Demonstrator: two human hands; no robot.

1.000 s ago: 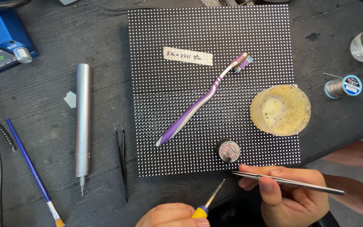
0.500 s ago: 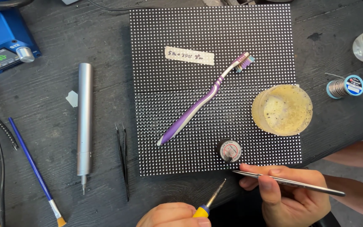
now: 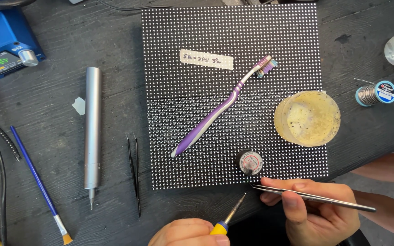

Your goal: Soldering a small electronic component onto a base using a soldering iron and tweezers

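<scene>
The left hand (image 3: 188,232) is at the bottom edge of the picture. Its grip is closed around a soldering iron (image 3: 229,217) with a yellow and blue handle. The thin metal tip points up and to the right, close to the bottom edge of the big black panel (image 3: 197,164) but not touching it.

The right hand (image 3: 318,212) pinches long silver tweezers (image 3: 313,197) between thumb and fingers. The tweezers lie almost flat, and their tip sits just below the bottom edge of the panel.

The panel is a square covered in rows of tiny white dots. It lies flat on the dark surface (image 3: 46,114). Near its top is a small strip of pale tape (image 3: 207,59) with handwriting on it. A purple and white toothbrush (image 3: 222,107) lies slanted across the middle. A round yellow tub (image 3: 307,117) stands on the panel's right edge. A small round black spool (image 3: 249,162) with a white label sits near the bottom, just above the tweezers.

To the left of the panel lie black tweezers (image 3: 134,175), a long silver tool (image 3: 92,130) and a blue paintbrush (image 3: 39,184). A blue box (image 3: 3,41) with a little green screen sits in the top left corner. On the right is a blue reel of wire (image 3: 375,93).
</scene>
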